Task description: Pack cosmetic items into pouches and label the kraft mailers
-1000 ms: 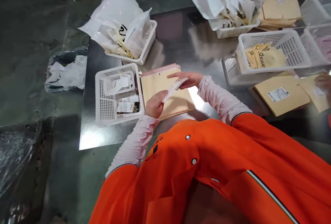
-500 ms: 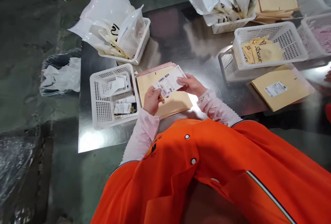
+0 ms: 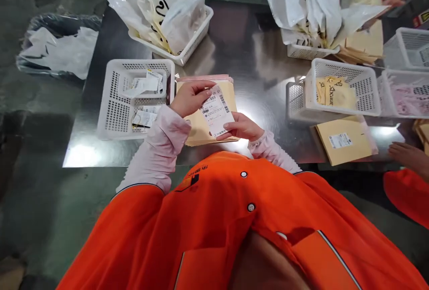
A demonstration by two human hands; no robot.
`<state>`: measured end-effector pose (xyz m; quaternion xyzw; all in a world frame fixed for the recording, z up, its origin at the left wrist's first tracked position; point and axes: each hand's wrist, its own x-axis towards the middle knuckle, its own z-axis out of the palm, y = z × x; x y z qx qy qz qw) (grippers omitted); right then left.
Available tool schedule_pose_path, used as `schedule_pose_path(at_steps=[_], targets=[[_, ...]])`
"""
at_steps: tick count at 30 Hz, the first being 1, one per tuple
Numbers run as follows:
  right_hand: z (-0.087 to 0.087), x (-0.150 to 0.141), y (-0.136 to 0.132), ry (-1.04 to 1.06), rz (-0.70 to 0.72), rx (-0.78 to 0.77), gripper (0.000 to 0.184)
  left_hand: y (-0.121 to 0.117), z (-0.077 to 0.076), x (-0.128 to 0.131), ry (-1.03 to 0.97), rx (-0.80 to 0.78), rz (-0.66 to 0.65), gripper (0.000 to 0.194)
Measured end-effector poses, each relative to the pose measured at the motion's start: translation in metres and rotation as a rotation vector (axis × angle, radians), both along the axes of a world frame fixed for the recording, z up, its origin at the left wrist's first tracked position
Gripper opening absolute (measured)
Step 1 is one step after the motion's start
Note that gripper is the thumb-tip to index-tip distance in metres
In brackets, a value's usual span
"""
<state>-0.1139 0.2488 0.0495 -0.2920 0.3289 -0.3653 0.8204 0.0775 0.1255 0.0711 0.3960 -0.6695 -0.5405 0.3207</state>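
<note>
Both hands hold a white printed shipping label [image 3: 216, 113] with barcodes, tilted over a stack of tan padded envelopes [image 3: 197, 132]. My left hand [image 3: 192, 98] pinches the label near its upper left edge, thumb and fingers closed. At the lower right corner, my right hand [image 3: 243, 127] grips it between thumb and fingers. Left of the stack stands a white perforated basket [image 3: 112, 107]. In it, a smaller tray carries labelled packets [image 3: 145, 84], and more packets [image 3: 145, 118] lie in front, partly behind my left sleeve.
A basket [image 3: 192, 44] of white plastic mailers stands behind; another basket [image 3: 311, 52] of mailers is further right. A basket [image 3: 363, 71] with yellow bags and a labelled envelope stack [image 3: 346, 140] lie right. Nearby is another person's hand [image 3: 410, 158]. A lined bin [image 3: 60, 48] stands left.
The label has turned to a steeper slant between my hands. My left hand has moved up to its top end, my right to its lower corner. The camera view has shifted.
</note>
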Motion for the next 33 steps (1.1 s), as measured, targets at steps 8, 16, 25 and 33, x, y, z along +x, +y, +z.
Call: schedule_pose_path(at_steps=[8, 16, 25, 33], targets=[[0.001, 0.001, -0.003, 0.001, -0.026, 0.043, 0.046, -0.010, -0.024, -0.003, 0.133, 0.118, 0.115, 0.019], [-0.010, -0.001, -0.026, -0.001, -0.017, 0.110, 0.042, -0.030, -0.034, -0.007, 0.014, 0.115, 0.119, 0.025], [-0.037, -0.013, -0.064, -0.008, 0.021, 0.180, 0.046, -0.067, -0.049, -0.022, 0.070, 0.240, -0.044, 0.031], [-0.100, -0.016, -0.108, 0.149, -0.139, 0.186, 0.049, -0.107, -0.085, -0.035, -0.157, 0.194, -0.231, 0.034]])
